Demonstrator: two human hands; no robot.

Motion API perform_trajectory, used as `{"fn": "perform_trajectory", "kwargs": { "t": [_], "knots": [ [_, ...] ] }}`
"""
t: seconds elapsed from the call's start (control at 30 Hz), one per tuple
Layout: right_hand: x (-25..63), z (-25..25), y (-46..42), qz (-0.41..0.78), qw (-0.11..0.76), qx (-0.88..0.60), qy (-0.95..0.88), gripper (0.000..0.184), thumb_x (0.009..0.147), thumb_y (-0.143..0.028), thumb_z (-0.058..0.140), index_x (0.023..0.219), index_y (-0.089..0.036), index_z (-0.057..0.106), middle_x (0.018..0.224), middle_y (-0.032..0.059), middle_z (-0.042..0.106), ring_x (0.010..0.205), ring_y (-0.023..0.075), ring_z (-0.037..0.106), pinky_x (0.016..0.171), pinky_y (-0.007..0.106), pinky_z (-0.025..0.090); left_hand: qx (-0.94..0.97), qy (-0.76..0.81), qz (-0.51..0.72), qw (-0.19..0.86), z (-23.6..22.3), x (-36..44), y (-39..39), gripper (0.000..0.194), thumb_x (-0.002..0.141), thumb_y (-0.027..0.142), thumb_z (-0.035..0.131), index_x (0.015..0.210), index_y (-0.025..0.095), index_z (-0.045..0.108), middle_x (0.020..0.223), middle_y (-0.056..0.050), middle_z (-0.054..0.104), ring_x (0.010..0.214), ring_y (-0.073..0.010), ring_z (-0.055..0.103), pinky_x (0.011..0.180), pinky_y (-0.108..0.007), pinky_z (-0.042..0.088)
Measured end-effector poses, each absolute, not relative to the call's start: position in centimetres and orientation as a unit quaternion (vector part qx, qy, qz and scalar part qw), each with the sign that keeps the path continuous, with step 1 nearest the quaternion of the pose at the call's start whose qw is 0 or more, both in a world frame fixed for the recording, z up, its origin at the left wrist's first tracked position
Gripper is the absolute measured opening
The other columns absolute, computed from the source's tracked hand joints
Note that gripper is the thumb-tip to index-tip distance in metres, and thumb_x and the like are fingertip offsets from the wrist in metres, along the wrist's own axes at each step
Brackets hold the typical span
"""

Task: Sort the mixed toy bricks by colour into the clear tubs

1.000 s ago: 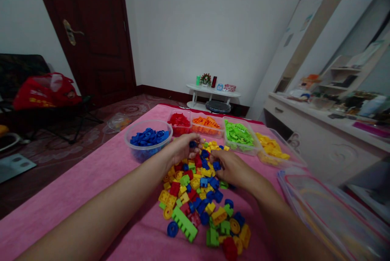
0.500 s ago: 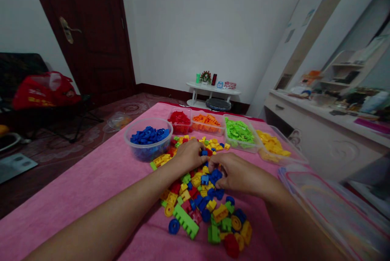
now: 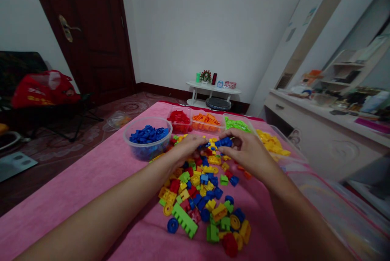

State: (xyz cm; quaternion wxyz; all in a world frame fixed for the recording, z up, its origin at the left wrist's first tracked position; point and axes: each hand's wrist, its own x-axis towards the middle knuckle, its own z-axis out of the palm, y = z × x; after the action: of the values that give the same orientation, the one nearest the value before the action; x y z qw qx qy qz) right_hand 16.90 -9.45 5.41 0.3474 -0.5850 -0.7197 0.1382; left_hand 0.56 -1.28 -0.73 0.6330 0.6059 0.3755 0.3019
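Note:
A heap of mixed red, yellow, green and blue toy bricks [image 3: 203, 196] lies on the pink cloth [image 3: 100, 180]. My right hand [image 3: 248, 151] is lifted at the heap's far end with its fingers closed on a few blue bricks [image 3: 224, 142]. My left hand [image 3: 185, 147] rests on the heap's far left part, fingers curled down among the bricks; what they hold is hidden. A round clear bowl of blue bricks [image 3: 148, 137] stands just left of my left hand.
Behind the heap stand clear boxes of red bricks [image 3: 179, 118], orange bricks [image 3: 207, 121], green bricks [image 3: 237, 124] and yellow bricks [image 3: 272, 142]. A clear flat lid [image 3: 341, 208] lies at the right. A white dresser [image 3: 323, 139] stands right, a dark door [image 3: 88, 29] at back left.
My right hand has risen from the middle of the heap toward the far end with blue bricks in it. My left hand has shifted slightly farther along the heap.

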Motion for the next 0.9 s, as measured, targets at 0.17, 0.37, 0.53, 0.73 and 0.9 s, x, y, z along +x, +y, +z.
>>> {"fn": "perform_trajectory", "kwargs": {
  "t": [0.17, 0.37, 0.53, 0.73, 0.9],
  "knots": [
    [15.4, 4.5, -9.3, 0.122, 0.475, -0.518, -0.701, 0.023, 0.071, -0.016, 0.065, 0.093, -0.018, 0.064, 0.09, 0.0027, 0.067, 0.074, 0.0147, 0.061, 0.067, 0.027, 0.047, 0.327, 0.195, 0.235, 0.894, 0.3, 1.0, -2.7, 0.026, 0.083, 0.028, 0.045, 0.09, 0.008, 0.059, 0.071, -0.008, 0.064, 0.058, -0.0148, 0.064, 0.047, -0.018, 0.047],
    [14.8, 3.2, -8.9, 0.092, 0.435, -0.493, -0.747, 0.031, 0.07, -0.011, 0.067, 0.099, -0.023, 0.068, 0.098, 0.0002, 0.07, 0.089, 0.0161, 0.062, 0.08, 0.03, 0.047, 0.225, 0.123, 0.213, 0.943, -0.1, 1.3, -3.4, 0.042, 0.091, 0.043, 0.04, 0.096, 0.007, 0.059, 0.069, -0.009, 0.065, 0.053, -0.0165, 0.065, 0.042, -0.021, 0.05],
    [15.0, 3.7, -9.1, 0.066, 0.453, -0.481, -0.747, 0.024, 0.072, -0.013, 0.068, 0.095, -0.021, 0.069, 0.093, 0.001, 0.069, 0.087, 0.0158, 0.062, 0.081, 0.03, 0.047, 0.211, 0.13, 0.249, 0.936, 0.4, 1.3, -3.5, 0.028, 0.091, 0.029, 0.043, 0.094, 0.008, 0.06, 0.065, -0.006, 0.062, 0.049, -0.0114, 0.06, 0.037, -0.014, 0.043],
    [15.6, 4.5, -9.2, 0.047, 0.491, -0.497, -0.714, 0.013, 0.077, -0.018, 0.065, 0.089, -0.018, 0.07, 0.088, 0.0031, 0.069, 0.078, 0.015, 0.062, 0.073, 0.029, 0.048, 0.312, 0.232, 0.368, 0.844, 4.3, -1.9, -1.3, 0.02, 0.086, 0.027, 0.049, 0.084, 0.011, 0.06, 0.067, -0.007, 0.06, 0.048, -0.0091, 0.054, 0.031, -0.009, 0.027],
    [16.4, 4.2, -8.9, 0.057, 0.478, -0.516, -0.709, 0.011, 0.078, -0.023, 0.063, 0.084, -0.017, 0.07, 0.083, 0.0035, 0.068, 0.075, 0.0154, 0.062, 0.071, 0.029, 0.048, 0.532, 0.408, 0.511, 0.537, 6.1, -7.5, 2.0, 0.028, 0.077, 0.041, 0.057, 0.086, 0.015, 0.064, 0.071, -0.005, 0.062, 0.05, -0.0101, 0.052, 0.038, -0.015, 0.03]
  ]
}}
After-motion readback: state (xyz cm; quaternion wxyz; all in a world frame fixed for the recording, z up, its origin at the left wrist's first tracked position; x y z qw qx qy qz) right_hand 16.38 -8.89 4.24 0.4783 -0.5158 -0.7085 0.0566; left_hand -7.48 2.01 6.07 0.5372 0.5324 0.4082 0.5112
